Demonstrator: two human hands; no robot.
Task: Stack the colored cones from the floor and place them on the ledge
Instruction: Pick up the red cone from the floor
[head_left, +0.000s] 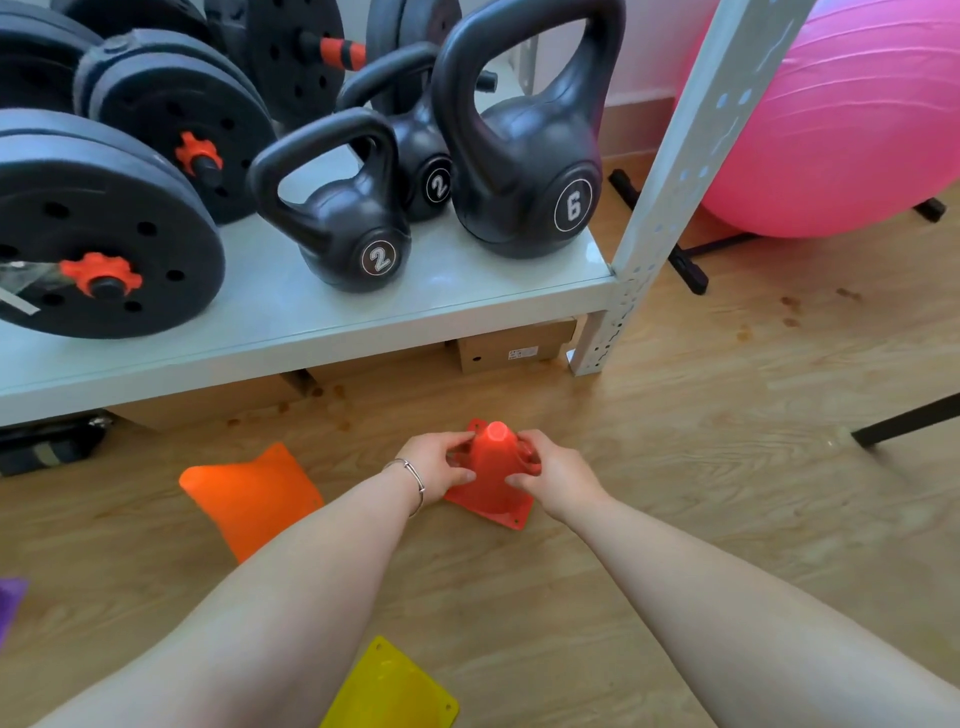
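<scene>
A red cone (493, 470) stands upright on the wooden floor in the middle of the view. My left hand (434, 465) grips its left side and my right hand (553, 480) grips its right side. An orange cone (249, 496) lies to the left, partly behind my left forearm. A yellow cone (392, 688) shows at the bottom edge between my arms. A purple cone (9, 605) peeks in at the left edge. The white shelf ledge (311, 322) runs above the cones.
Black kettlebells (524, 171) and dumbbell plates (98, 234) fill the shelf. A white shelf post (670, 182) stands at the right of the ledge. A pink exercise ball (841, 119) sits at the far right. A cardboard box (514, 348) lies under the shelf.
</scene>
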